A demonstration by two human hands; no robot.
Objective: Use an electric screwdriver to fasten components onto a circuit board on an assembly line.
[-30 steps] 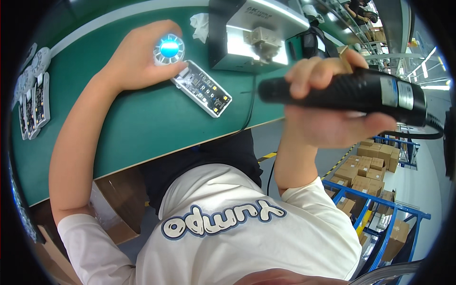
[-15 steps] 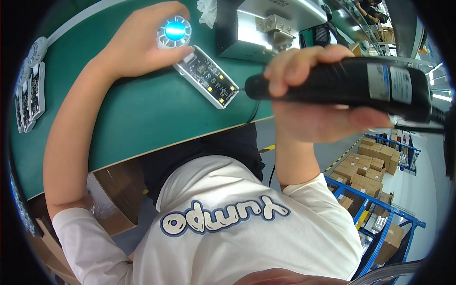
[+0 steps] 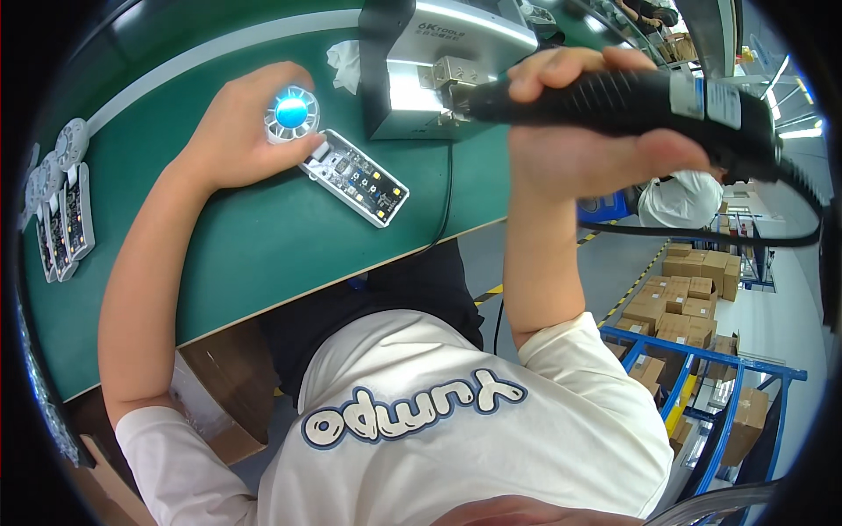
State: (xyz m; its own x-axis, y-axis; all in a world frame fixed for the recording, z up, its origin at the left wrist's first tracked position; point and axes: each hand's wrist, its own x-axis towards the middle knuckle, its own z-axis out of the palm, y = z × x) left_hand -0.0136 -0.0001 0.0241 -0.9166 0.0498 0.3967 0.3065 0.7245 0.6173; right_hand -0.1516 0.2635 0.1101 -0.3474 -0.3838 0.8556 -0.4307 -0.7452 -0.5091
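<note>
Your left hand (image 3: 237,131) is curled around the round end of a white plastic device with a long casing and an exposed circuit board (image 3: 358,181); thumb and fingers are closed on it to either side of the vented head, whose centre glows bright blue. The device slants over the green tabletop (image 3: 298,254), board side up, its far end pointing toward you and to the right — whether that end rests on the surface cannot be told.

Your right hand (image 3: 574,159) is wrapped firmly around a black, cylindrical, corded power screwdriver (image 3: 605,103), held roughly level, well apart from the device. Its narrow nose is at the small silver metal block (image 3: 456,72) on the front of a black-and-silver metal box (image 3: 403,98); contact there cannot be confirmed.

A crumpled white tissue (image 3: 345,65) lies just beside that box. At your far left you have a group of similar white devices (image 3: 70,223) (boards showing, round heads away from you) — set close together on the tabletop.
</note>
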